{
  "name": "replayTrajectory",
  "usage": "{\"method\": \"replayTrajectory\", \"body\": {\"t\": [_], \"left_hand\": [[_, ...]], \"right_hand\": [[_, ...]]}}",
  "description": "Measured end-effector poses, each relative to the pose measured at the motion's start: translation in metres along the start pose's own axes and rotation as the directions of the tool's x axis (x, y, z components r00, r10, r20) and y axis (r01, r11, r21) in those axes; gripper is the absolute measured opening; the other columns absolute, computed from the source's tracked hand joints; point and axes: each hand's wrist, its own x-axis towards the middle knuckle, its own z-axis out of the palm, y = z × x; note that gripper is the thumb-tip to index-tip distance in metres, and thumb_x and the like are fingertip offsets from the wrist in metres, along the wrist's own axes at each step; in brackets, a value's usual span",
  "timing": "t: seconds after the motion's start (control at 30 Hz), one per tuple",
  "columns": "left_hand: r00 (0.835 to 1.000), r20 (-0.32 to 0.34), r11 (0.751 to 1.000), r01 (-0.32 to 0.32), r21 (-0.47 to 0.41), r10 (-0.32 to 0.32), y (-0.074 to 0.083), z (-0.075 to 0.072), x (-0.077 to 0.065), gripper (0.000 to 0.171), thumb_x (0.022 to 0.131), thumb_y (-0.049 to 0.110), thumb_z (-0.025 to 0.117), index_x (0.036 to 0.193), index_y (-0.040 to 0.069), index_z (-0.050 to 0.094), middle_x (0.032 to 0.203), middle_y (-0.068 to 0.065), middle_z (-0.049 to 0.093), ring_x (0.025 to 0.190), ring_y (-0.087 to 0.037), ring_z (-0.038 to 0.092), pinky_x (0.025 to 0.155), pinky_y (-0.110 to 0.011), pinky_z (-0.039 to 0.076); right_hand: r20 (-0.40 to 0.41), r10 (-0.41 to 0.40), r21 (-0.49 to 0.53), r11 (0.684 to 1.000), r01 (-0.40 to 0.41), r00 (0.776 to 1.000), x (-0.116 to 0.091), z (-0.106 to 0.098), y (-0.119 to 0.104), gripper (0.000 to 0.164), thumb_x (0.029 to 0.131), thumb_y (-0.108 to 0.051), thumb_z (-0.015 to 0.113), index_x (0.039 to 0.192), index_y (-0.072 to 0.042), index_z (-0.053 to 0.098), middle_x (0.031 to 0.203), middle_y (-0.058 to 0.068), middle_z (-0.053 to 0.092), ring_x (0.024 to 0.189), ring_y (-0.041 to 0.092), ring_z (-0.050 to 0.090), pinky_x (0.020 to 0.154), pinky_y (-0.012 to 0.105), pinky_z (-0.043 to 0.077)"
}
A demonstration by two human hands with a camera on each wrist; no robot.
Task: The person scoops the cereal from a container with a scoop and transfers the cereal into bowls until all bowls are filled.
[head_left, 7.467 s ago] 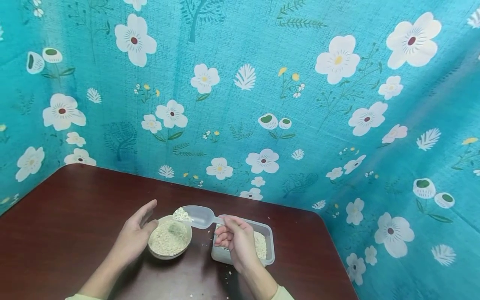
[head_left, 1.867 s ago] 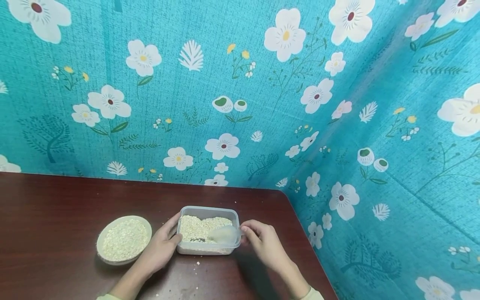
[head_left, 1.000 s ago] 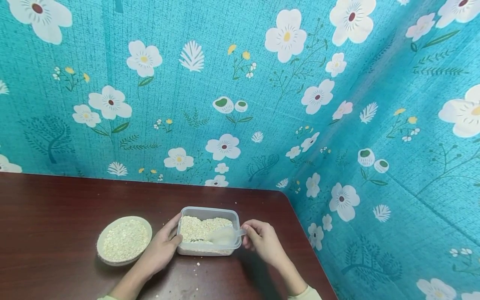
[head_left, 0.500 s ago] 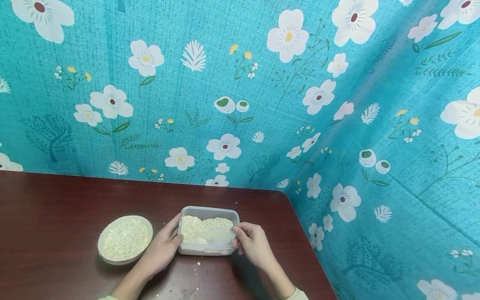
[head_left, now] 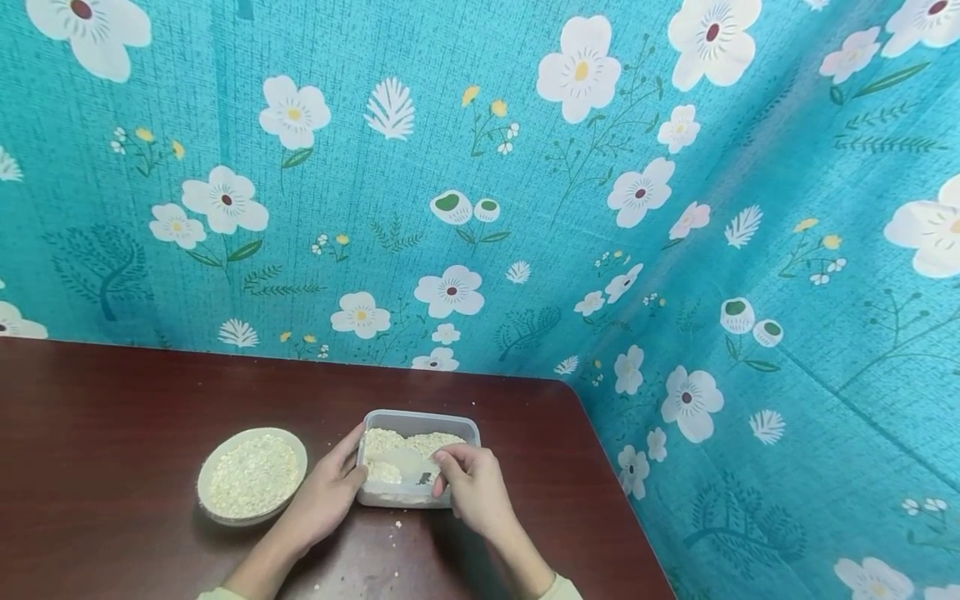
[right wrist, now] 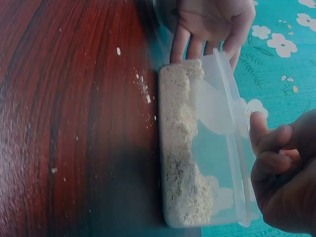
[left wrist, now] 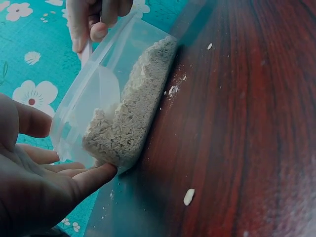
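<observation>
A translucent plastic scoop (head_left: 397, 460) is in the rolled oats inside a clear rectangular container (head_left: 405, 499). My right hand (head_left: 474, 490) pinches its handle over the container's near right part; in the left wrist view the handle shows between thumb and fingers. My left hand (head_left: 324, 493) rests against the container's left end. Its extended fingers (right wrist: 196, 47) touch the end wall in the right wrist view, with the thumb by the near corner. Oats (left wrist: 123, 123) show through the container's side, heaped unevenly. Left of my left hand stands a round bowl (head_left: 204, 492) full of oats.
Loose oat flakes (left wrist: 189, 197) are scattered on the dark reddish-brown table (head_left: 112, 467) in front of the container. A blue-green flowered cloth (head_left: 480, 167) hangs behind the table and along its right side.
The scoop was over the bowl earlier, with my left hand beside the bowl. My left hand moved to the container. Lately my right hand has pushed the scoop leftward through the oats.
</observation>
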Motion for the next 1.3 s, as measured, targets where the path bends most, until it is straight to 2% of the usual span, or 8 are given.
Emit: {"method": "replayTrajectory", "body": {"t": [0.17, 0.43, 0.77, 1.13, 1.3], "left_hand": [[1.0, 0.0, 1.0, -0.011, -0.003, 0.011, 0.001, 0.0, 0.0, 0.062, 0.101, 0.0, 0.044, 0.159, 0.0, 0.02, 0.161, -0.024, 0.021, 0.144, -0.034, 0.028, 0.116, -0.045, 0.027], [1.0, 0.006, 1.0, 0.001, -0.017, -0.001, 0.0, 0.0, 0.0, 0.062, 0.102, 0.0, 0.042, 0.159, 0.0, 0.018, 0.162, -0.023, 0.019, 0.146, -0.033, 0.024, 0.118, -0.045, 0.023], [1.0, 0.005, 1.0, -0.001, -0.001, 0.001, -0.003, 0.0, 0.001, 0.062, 0.102, 0.0, 0.043, 0.159, -0.001, 0.019, 0.162, -0.023, 0.02, 0.145, -0.033, 0.026, 0.117, -0.045, 0.024], [1.0, 0.001, 1.0, -0.01, -0.008, 0.01, -0.003, 0.001, 0.0, 0.062, 0.102, 0.001, 0.044, 0.159, -0.001, 0.019, 0.162, -0.024, 0.021, 0.145, -0.034, 0.028, 0.117, -0.045, 0.025], [1.0, -0.001, 1.0, -0.008, -0.008, 0.008, -0.004, 0.001, 0.001, 0.062, 0.102, 0.001, 0.043, 0.159, 0.0, 0.02, 0.162, -0.023, 0.021, 0.145, -0.034, 0.028, 0.117, -0.044, 0.025]], "right_hand": [[-0.005, 0.017, 0.05, 0.999, -0.017, 1.0, 0.0, 0.002, -0.001, 0.02, 0.101, -0.009, 0.057, 0.101, 0.006, 0.07, 0.061, 0.015, 0.066, 0.029, 0.001, 0.039, 0.03, 0.017, 0.031], [0.018, 0.047, 0.078, 0.996, -0.049, 0.999, -0.001, 0.0, -0.001, 0.021, 0.101, -0.008, 0.057, 0.101, 0.008, 0.069, 0.06, 0.014, 0.065, 0.031, 0.003, 0.038, 0.031, 0.016, 0.031], [0.036, 0.081, 0.151, 0.985, -0.085, 0.996, 0.001, -0.002, 0.006, 0.023, 0.103, -0.011, 0.055, 0.103, 0.008, 0.069, 0.065, 0.018, 0.068, 0.03, 0.005, 0.041, 0.028, 0.018, 0.032], [0.045, 0.162, 0.312, 0.935, -0.168, 0.986, -0.003, -0.005, 0.007, 0.024, 0.101, -0.01, 0.056, 0.107, 0.012, 0.065, 0.066, 0.011, 0.069, 0.032, 0.002, 0.042, 0.029, 0.016, 0.031], [0.028, 0.159, 0.38, 0.911, -0.158, 0.987, -0.004, -0.007, 0.011, 0.024, 0.1, -0.006, 0.055, 0.107, 0.015, 0.064, 0.066, 0.012, 0.07, 0.033, 0.002, 0.043, 0.028, 0.016, 0.034]]}}
